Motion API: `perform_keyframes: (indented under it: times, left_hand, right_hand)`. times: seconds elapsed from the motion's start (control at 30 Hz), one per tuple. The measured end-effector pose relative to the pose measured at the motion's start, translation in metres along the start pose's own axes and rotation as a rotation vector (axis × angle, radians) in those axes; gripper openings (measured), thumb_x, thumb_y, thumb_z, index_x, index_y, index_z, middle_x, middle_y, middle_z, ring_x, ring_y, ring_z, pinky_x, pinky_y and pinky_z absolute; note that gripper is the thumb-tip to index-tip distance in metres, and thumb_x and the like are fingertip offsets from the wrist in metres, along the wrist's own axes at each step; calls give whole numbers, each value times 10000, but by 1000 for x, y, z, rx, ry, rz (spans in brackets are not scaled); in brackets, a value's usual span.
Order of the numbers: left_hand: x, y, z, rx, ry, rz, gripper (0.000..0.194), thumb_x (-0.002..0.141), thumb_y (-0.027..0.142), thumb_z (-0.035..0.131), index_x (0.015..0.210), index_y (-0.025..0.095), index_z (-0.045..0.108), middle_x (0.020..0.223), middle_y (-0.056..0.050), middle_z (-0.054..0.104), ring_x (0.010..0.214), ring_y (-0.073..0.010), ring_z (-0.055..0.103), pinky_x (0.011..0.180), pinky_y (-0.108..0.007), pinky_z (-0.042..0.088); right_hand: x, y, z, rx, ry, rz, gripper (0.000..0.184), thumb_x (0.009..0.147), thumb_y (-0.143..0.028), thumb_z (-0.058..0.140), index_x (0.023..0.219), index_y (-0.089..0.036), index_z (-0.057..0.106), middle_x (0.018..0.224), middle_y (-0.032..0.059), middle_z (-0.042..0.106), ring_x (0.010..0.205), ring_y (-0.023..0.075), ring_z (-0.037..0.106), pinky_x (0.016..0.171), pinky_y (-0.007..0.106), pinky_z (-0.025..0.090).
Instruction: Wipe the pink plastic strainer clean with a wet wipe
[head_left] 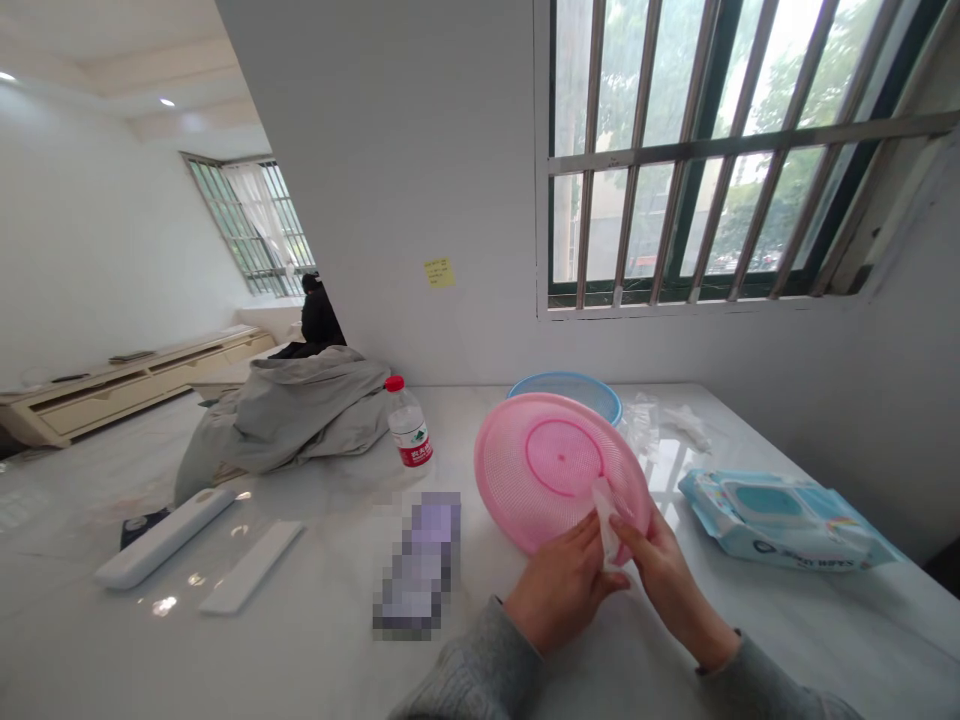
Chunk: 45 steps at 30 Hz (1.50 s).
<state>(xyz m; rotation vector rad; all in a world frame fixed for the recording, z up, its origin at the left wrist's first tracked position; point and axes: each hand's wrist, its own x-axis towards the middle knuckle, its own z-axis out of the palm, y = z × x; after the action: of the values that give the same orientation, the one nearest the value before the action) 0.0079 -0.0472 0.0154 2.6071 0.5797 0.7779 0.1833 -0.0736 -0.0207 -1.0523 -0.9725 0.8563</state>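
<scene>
A pink plastic colander (551, 462) stands tilted on its rim on the white table (315, 640), its underside facing me. My left hand (564, 585) grips its lower rim with curled fingers. My right hand (660, 575) pinches a folded white wipe (606, 520) and presses it against the colander's lower right edge. Both sleeves are grey. A blue colander (577, 387) lies flat just behind the pink one.
A wet-wipe pack (780, 515) lies to the right. A water bottle (408, 422), a grey jacket (292, 410), two white bars (172, 535), a blurred object (420, 565) and crumpled clear plastic (667, 425) also sit on the table. A person in black (319, 315) is far behind.
</scene>
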Motion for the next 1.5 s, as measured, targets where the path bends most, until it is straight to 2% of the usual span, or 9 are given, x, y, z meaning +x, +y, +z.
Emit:
perform_keyframes:
  times: [0.13,0.3,0.53,0.67,0.93,1.07,1.17,1.33,1.5]
  left_hand:
    - [-2,4,-2,32,-4,-21,639,1093,369,521,1657,130,337,1751,-162,321,1656,-251,196,1341,-445,295]
    - [-2,-7,8,181,47,-127,671,1120,383,426,1692,106,214,1776,-213,195,1663,-289,95,1336,-544,291]
    - [-5,-40,3,323,308,-346,785,1075,264,465,1702,85,29,1779,-275,80,1658,-347,29,1313,-623,297]
    - [-9,-54,-1,353,418,-427,830,1040,249,520,1700,111,36,1766,-304,104,1652,-392,87,1285,-669,318]
    - [-8,-47,18,297,158,-416,661,991,335,655,1536,26,444,1671,-337,373,1589,-443,335,1231,-654,409]
    - [-3,-29,6,168,45,-290,477,1061,435,563,1430,138,617,1530,-208,619,1469,-325,563,1209,-527,486]
    - [0,-12,-7,-2,-22,-130,429,1118,405,431,1473,252,617,1551,-75,629,1448,-226,585,1195,-385,504]
    - [2,4,-18,-99,-49,-98,470,1147,363,294,1194,225,742,1316,-42,757,1186,-181,733,1058,-296,570]
    - [3,2,-12,-139,-5,-141,523,1146,297,251,1027,229,756,1164,-39,813,1073,-166,766,1168,-338,502]
  right_hand:
    - [-4,-8,0,-83,-17,-28,635,871,-570,819,1423,-278,701,1211,105,813,1326,410,663,1157,584,502]
    - [-7,-12,4,-115,-82,-45,650,881,-544,822,1443,-245,689,1264,107,803,1293,406,688,1137,582,527]
    - [-15,-31,14,-124,-143,-83,758,858,-520,847,1542,-298,607,1474,114,703,1309,420,678,1142,624,515]
    - [-19,-38,16,-141,-155,-68,826,872,-514,831,1610,-311,522,1552,113,641,1266,404,704,1028,564,616]
    - [-13,-39,12,-74,-28,-115,857,878,-466,844,1636,-307,477,1600,97,595,1331,400,668,951,475,666]
    - [-6,-30,5,-74,46,-140,806,886,-449,840,1607,-282,521,1596,100,600,1417,396,604,1102,533,580]
    - [0,-22,-4,-115,89,-171,758,887,-461,834,1574,-286,567,1548,91,648,1425,396,599,1168,562,516]
    - [1,-22,-10,-186,104,-206,673,924,-496,782,1544,-309,604,1527,71,668,1391,398,628,1172,573,506]
    - [-1,-27,-9,-192,185,-211,615,940,-521,756,1500,-287,653,1488,81,696,1397,407,616,1195,599,473]
